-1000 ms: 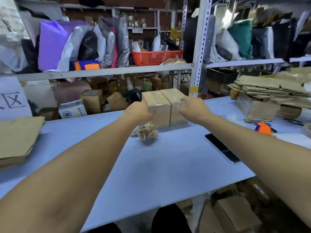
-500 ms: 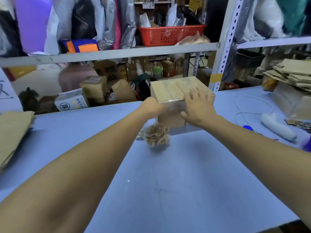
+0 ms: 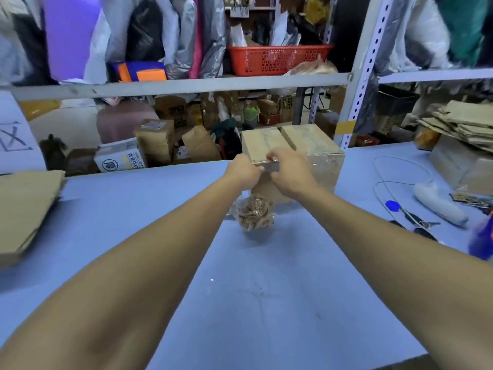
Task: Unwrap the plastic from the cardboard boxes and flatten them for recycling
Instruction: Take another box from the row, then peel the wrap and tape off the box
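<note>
Two cardboard boxes point(image 3: 312, 145) stand side by side at the far edge of the blue table point(image 3: 266, 289), bound together in clear plastic wrap. My left hand point(image 3: 241, 170) sits at the near top edge of the left box, fingers curled and pinching the wrap there. My right hand point(image 3: 289, 169) is just beside it, thumb and fingers curled over the same top edge, gripping the plastic. A crumpled ball of used tape and plastic point(image 3: 254, 213) lies on the table in front of the boxes, under my wrists.
Flattened cardboard point(image 3: 24, 209) lies at the table's left end, and another stack point(image 3: 464, 126) sits on a box at the right. A white handheld device point(image 3: 437, 202) with cable, keys and a blue tag lie right. Metal shelving point(image 3: 186, 85) with a red basket stands behind.
My right hand slid from lying flat on top of the boxes to the near top edge, beside the left hand. Both hands now pinch the wrap. The view has come closer.
</note>
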